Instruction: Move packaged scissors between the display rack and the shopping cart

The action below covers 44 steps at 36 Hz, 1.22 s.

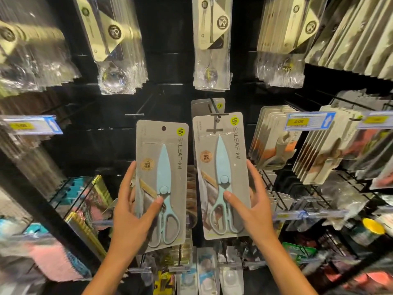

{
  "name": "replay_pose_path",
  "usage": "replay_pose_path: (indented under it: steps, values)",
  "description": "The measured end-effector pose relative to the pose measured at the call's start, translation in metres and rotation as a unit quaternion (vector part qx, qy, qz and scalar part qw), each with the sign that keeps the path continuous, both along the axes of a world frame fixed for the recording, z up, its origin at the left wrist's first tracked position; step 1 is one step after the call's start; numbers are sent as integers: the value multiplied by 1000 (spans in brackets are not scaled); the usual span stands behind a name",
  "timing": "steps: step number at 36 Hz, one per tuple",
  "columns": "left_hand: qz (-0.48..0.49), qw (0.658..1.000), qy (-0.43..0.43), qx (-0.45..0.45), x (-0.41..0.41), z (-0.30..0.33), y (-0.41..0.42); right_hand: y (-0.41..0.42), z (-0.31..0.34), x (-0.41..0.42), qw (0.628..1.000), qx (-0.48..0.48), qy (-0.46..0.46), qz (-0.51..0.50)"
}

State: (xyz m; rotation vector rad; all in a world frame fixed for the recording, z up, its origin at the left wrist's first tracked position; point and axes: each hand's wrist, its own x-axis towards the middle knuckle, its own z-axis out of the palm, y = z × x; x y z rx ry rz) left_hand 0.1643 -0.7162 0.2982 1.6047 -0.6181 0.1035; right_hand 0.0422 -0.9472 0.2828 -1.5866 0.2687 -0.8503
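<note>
Two grey card packs of light-blue scissors are held up before the black display rack (170,99). My left hand (133,211) grips the left scissors pack (162,158), thumb across its front, fingers behind its left edge. My right hand (248,207) grips the right scissors pack (221,162) the same way; that pack's top slot sits at the tip of a rack hook (215,112). Another scissors pack (204,105) hangs behind it on the same hook. The shopping cart is out of view.
Clear packs of spoons and ladles (210,43) hang on the row above. Grey card packs (274,135) fill the hooks to the right, with blue price tags (309,121) at hook ends. An empty hook (136,113) sticks out left of centre. Lower rows hold small packs and cloths.
</note>
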Motion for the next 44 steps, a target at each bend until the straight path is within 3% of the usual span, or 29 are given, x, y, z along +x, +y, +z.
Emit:
replay_pose_path:
  steps: [18, 26, 44]
  values:
    - [3, 1000, -4, 2, 7, 3, -2, -8, -10, 22, 1000, -17, 23, -13]
    - [3, 1000, -5, 4, 11, 5, -6, -16, -11, 50, 979, -140, 123, -84]
    - [-2, 1000, -21, -11, 15, 12, -10, -42, -21, 130, 959, -186, 178, -116]
